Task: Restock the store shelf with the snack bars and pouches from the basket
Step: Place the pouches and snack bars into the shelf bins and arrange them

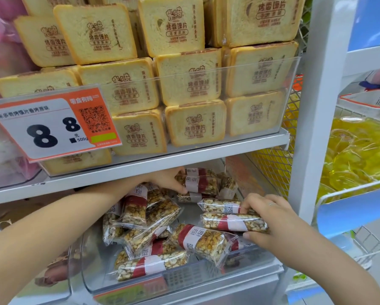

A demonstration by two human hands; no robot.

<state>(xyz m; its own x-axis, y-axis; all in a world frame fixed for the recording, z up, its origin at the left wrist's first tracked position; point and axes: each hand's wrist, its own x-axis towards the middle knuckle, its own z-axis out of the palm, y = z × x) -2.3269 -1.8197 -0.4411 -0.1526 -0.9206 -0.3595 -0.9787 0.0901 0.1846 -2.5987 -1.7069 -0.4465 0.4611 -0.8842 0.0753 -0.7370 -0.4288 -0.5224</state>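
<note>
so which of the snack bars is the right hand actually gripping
The bar at the bin's right side, lying crosswise under the right hand, thumb below it. The bar just behind it only touches the fingertips.

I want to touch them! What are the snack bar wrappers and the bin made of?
The snack bar wrappers look like thin clear plastic film: shiny, crinkled, with a band that may be paper. The bin looks like hard clear plastic; you see through its glossy wall.

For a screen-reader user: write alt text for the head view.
Two hands stock a clear shelf bin with wrapped snack bars: the left hand grips bars at the back, the right hand grips two bars near the front. Toast-shaped packs fill the shelf above, behind a price tag.
</note>
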